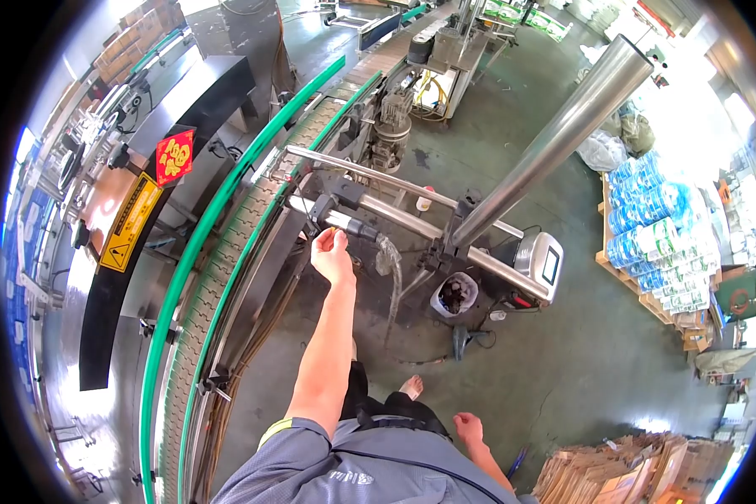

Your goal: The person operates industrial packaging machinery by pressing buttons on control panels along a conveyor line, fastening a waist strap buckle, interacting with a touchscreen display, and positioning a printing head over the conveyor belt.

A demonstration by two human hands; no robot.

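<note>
My left hand (334, 256) reaches forward to the inkjet print head (350, 223), a dark and silver cylinder with a cable sleeve, clamped beside the conveyor. Its fingertips are pinched together just under the print head; what they hold, if anything, is too small to make out. Down at my side hangs my right hand (469, 426), its fingers loosely curled, with nothing visible in it. A steel crossbar (403, 217) carries the print head's clamp and meets a thick slanted steel post (554, 139).
A curved slat conveyor (206, 307) with green rails runs along my left. The printer box (539, 265) stands on the right. On the floor are a lined bin (455, 295) and a dark handheld tool (462, 340). Flattened cardboard (601, 470) and a loaded pallet (638, 281) lie further right.
</note>
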